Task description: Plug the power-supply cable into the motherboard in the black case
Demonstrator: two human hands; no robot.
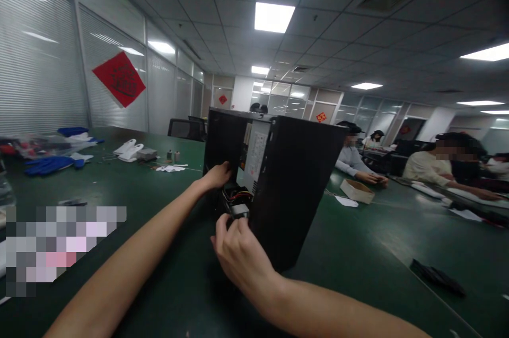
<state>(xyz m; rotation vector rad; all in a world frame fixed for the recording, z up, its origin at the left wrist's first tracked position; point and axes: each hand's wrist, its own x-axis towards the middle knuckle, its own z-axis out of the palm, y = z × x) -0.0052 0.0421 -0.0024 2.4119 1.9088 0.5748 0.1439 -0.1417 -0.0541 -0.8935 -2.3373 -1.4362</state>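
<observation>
Clearly, two hands [242, 248] [217, 176] work at one case [302, 184] and perhaps one connector [240, 210].

The computer case [304, 184] looks like smooth metal — matt black; the power supply [256, 149] inside, grey metal. Smooth bench [382, 285], faintly glossy; blue glove [53, 164], matt cloth — beside shiny, crinkled plastic bags [47, 145].

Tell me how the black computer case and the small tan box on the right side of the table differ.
The black case looks much larger than the tan box, partly because it is nearer. The case is dark, with parts and wires visible inside; the box is pale and plain. The person's left hand and right hand are at the case; neither touches the box. Both are on the green table.
</observation>
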